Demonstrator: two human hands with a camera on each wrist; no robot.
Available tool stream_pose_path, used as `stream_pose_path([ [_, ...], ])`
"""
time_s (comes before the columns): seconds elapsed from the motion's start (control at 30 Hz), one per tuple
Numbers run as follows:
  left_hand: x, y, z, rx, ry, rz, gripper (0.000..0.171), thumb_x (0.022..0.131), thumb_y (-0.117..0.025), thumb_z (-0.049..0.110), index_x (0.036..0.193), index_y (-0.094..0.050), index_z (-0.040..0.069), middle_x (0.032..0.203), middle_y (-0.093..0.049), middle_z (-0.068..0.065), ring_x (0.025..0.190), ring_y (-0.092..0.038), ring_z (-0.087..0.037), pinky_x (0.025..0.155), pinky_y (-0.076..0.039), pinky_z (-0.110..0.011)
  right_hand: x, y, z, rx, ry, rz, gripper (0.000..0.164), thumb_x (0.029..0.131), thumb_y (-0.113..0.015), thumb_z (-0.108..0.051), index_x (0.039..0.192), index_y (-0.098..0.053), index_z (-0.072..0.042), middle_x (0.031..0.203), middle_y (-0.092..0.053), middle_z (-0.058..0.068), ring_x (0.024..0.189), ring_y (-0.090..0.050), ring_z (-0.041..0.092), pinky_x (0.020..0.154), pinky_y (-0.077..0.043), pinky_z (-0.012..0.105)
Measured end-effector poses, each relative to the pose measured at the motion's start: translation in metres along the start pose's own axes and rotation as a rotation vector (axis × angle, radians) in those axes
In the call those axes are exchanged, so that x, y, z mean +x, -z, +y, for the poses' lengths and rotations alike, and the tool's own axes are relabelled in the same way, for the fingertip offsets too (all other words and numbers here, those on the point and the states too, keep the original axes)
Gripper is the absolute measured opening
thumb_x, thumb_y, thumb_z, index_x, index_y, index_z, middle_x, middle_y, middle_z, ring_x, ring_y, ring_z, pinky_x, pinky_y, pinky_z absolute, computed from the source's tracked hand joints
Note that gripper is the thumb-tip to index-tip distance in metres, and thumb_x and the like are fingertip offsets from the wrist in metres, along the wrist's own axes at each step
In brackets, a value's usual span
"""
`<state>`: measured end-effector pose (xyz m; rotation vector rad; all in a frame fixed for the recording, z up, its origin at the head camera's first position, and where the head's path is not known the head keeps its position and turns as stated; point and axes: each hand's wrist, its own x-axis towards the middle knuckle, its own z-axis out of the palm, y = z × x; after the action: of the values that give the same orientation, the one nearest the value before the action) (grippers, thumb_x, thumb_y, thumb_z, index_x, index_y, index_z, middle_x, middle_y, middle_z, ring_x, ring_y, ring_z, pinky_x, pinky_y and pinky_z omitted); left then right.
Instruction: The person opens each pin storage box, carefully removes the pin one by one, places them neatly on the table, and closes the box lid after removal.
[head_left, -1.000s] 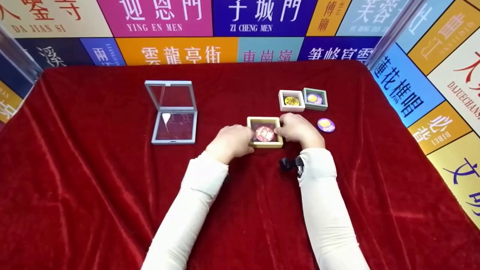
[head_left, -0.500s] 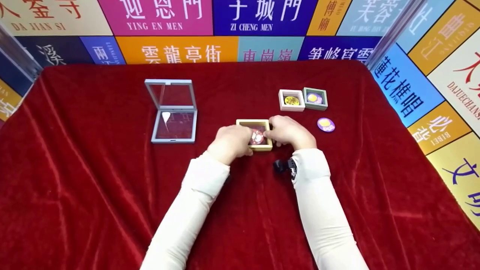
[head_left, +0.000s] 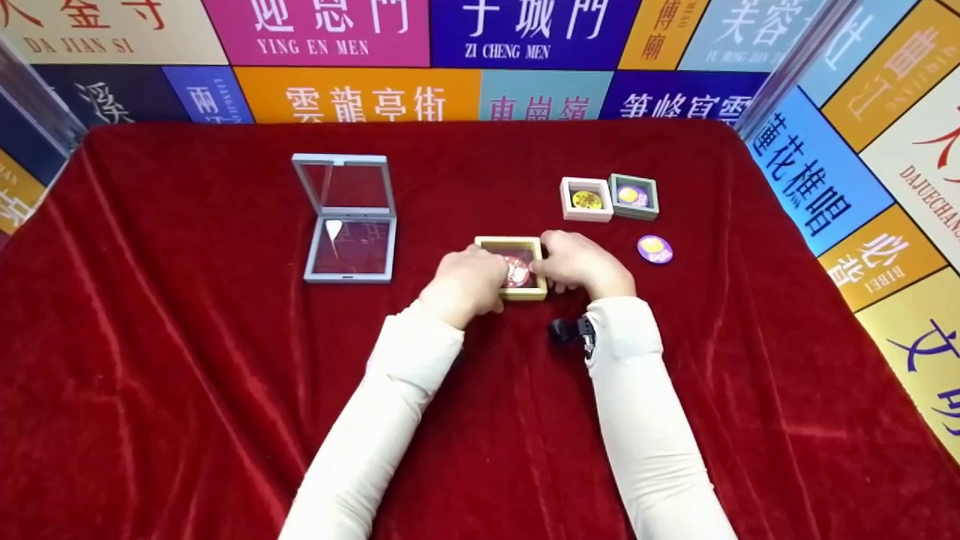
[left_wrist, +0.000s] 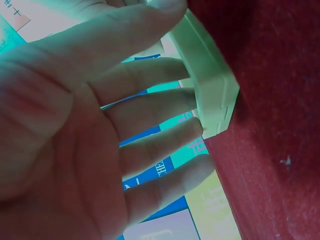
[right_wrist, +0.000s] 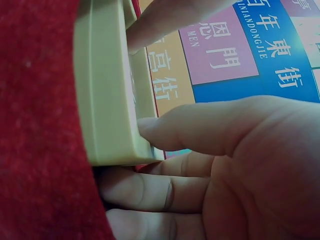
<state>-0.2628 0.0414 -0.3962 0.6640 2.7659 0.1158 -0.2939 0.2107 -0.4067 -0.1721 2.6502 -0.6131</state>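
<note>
Our left hand and right hand grip a square, pale-yellow box, a round red-and-white badge showing inside it.

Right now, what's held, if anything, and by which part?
The yellow frame, by opposite side walls: left hand on one, right hand on the other.

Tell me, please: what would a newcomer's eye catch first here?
Probably the broad red cloth filling the foreground, then the bright lettered panels behind it. Over the cloth, the left hand and right hand hold opposite sides of a yellow box with a red badge inside. A grey-blue case stands open farther left.
</note>
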Motion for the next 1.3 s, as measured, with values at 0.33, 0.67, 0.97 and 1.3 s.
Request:
stream_pose_path([
  [0.33, 0.0, 0.001, 0.0, -0.008, 0.001, -0.001, 0.023, 0.083, -0.071, 0.025, 0.098, -0.071, 0.008, 0.118, -0.066, -0.014, 0.112, -0.057, -0.03, 0.088, -0.05, -0.048, 0.0, 0.001, -0.001, -0.02, 0.01, 0.007, 0.013, 0.088, -0.056, -0.018, 0.091, -0.055, -0.006, 0.057, -0.054, 0.001, 0.049, -0.054, 0.011, 0.048, -0.042, 0.024],
  [0.67, 0.0, -0.001, 0.004, -0.008, -0.031, 0.005, 0.024, 0.083, -0.071, 0.028, 0.098, -0.07, 0.009, 0.12, -0.065, -0.013, 0.117, -0.054, -0.029, 0.09, -0.05, -0.047, -0.001, 0.002, 0.006, -0.076, -0.012, 0.074, 0.027, 0.082, -0.058, -0.022, 0.102, -0.06, -0.004, 0.085, -0.058, 0.006, 0.077, -0.052, 0.021, 0.067, -0.041, 0.031],
  [0.97, 0.002, -0.003, 0.009, 0.02, -0.115, -0.064, 0.046, 0.08, -0.071, 0.046, 0.112, -0.065, 0.014, 0.127, -0.061, -0.008, 0.13, -0.043, -0.024, 0.095, -0.048, -0.046, -0.006, 0.013, 0.019, 0.04, -0.071, 0.035, 0.025, 0.081, -0.056, -0.016, 0.102, -0.059, -0.003, 0.067, -0.053, 0.0, 0.057, -0.051, 0.013, 0.053, -0.044, 0.025],
  [1.3, 0.003, -0.005, 0.01, 0.031, -0.137, -0.081, 0.041, 0.083, -0.069, 0.041, 0.114, -0.064, 0.014, 0.135, -0.056, -0.005, 0.134, -0.039, -0.022, 0.097, -0.047, -0.046, -0.008, 0.014, 0.021, 0.082, -0.082, -0.005, 0.023, 0.082, -0.055, -0.013, 0.102, -0.059, -0.002, 0.061, -0.054, 0.001, 0.053, -0.052, 0.012, 0.052, -0.046, 0.026],
])
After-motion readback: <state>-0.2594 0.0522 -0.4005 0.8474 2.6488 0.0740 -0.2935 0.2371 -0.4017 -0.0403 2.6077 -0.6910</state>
